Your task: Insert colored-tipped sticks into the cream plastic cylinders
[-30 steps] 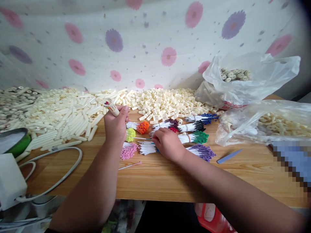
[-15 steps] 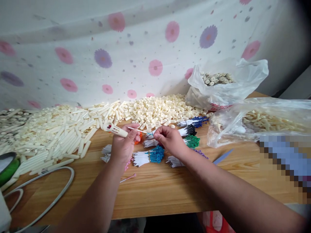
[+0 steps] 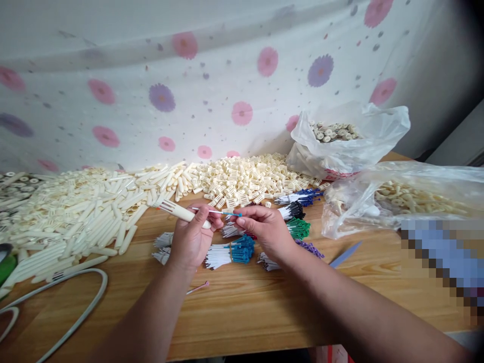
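At 9 o'clock from my hands a heap of cream tubes point(image 3: 75, 212) spreads across the wooden table point(image 3: 245, 312). At 12 o'clock a mound of slotted cream pieces point(image 3: 245, 176) lies against the flowered cloth point(image 3: 227, 75). A clear bag of small rings point(image 3: 378, 136) stands at 2 o'clock, and a second clear bag point(image 3: 416, 191) slumps at 3 o'clock.

Bundles of thin refills crowd the space around my hands. A blue-tipped bundle point(image 3: 230, 250) lies just below them at 6 o'clock. A green-tipped bundle point(image 3: 298, 228) and a black-tipped bundle point(image 3: 293, 210) sit at 3 o'clock beside my right wrist, and a purple-tipped bundle point(image 3: 310, 248) is partly hidden by my forearm. A flat blue strip point(image 3: 346, 254) lies at 4 o'clock, 1 loose pink-tipped refill point(image 3: 198, 288) lies nearer me at 6 o'clock, and a grey cable point(image 3: 75, 312) curves at 8 o'clock.

My left hand point(image 3: 191, 239) is curled around a cream barrel point(image 3: 181, 212), held above the table with its slotted end pointing to 10 o'clock. My right hand point(image 3: 260, 227) is pinched, thumb and forefinger closed on the coloured end of 1 blue-tipped refill point(image 3: 215, 212), with the other fingers loosely folded. The refill lies nearly level between both hands, and its white end reaches over my left fingers alongside the barrel. I cannot tell whether it has entered the barrel.
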The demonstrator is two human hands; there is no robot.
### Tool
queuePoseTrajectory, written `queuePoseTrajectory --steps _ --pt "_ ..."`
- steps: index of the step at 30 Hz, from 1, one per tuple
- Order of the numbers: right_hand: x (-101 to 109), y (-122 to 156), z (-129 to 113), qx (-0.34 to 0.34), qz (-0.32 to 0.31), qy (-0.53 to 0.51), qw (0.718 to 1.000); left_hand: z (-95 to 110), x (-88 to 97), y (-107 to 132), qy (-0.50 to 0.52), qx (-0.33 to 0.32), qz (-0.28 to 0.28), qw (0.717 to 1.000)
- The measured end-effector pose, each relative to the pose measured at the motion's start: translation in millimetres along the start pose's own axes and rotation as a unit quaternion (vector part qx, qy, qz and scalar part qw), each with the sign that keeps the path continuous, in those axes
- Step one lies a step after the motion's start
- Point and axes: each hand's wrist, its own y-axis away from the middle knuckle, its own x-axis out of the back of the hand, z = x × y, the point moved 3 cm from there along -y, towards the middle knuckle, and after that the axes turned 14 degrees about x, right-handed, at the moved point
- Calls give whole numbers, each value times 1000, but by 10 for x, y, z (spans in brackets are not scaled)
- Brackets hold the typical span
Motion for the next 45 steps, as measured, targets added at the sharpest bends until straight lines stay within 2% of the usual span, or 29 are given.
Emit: queuePoseTrajectory --steps 3,6,8,10,11,13,16,19,23,27,32,36,41,45 --pt "5 0 -76 47 27 31 998 -43 2 -3 -21 5 -17 1000" --pt "53 -13 -352 182 56 80 978 -62 40 -19 -117 -39 -22 992" --pt "81 24 -625 299 60 96 948 -47 73 -27 -225 -96 9 970" --pt "72 113 -903 405 40 133 904 -22 79 -27 -328 -143 34 933" --pt "49 170 -1023 446 23 169 879 -11 69 -24 -365 -159 35 917" --pt "-31 272 -1186 480 -34 251 840 9 34 -14 -403 -182 18 897" --pt "-155 371 -1277 489 -116 326 800 27 -15 1 -421 -208 -2 883" --pt "-231 401 -1282 485 -183 383 765 14 -21 -6 -433 -205 1 878" --pt "-247 388 -1331 465 -222 446 732 -11 2 -27 -443 -193 6 876" --pt "-254 376 -1349 433 -243 474 727 -14 -13 -24 -458 -207 -6 865" --pt "-282 400 -1187 479 -185 456 727 -13 -73 6 -464 -200 -17 863" --pt "-295 394 -1063 479 -179 451 731 -6 -110 16 -464 -191 -19 865" --pt "-287 399 -1073 479 -176 454 731 9 -132 26 -466 -181 -17 866" --pt "-293 408 -1023 491 -173 450 726 -16 -143 40 -474 -195 -36 858"
